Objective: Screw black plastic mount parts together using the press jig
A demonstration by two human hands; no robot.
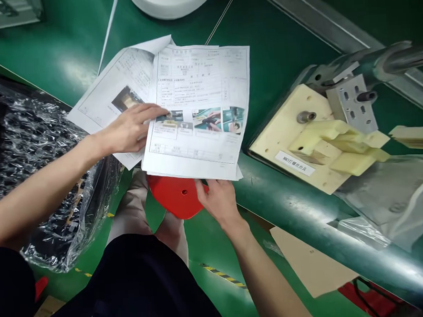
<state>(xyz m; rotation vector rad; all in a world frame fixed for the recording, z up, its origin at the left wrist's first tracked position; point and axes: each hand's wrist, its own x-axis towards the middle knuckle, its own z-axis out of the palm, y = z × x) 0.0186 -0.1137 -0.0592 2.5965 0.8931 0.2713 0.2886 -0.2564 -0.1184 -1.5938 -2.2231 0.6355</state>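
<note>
A stack of printed instruction sheets [200, 152], with tables and small photos on its top page, lies tilted across the table's front edge. Another printed sheet [99, 105] fans out from behind it on the left. My left hand [133, 130] is at the stack's left edge, its index finger stretched over a photo and its other fingers bent at the paper's edge. At the bottom edge, my right hand [221, 198] grips the sheets; its thumb shows below them and its other fingertips are hidden behind the paper.
Below the sheets is a red stool seat [176, 199]. A cream fixture [292, 139] with a metal bracket stands on the green table at right, near clear plastic bags [389, 200]. Black parts under plastic film [54, 173] are at left. A white round object [173, 0] sits behind.
</note>
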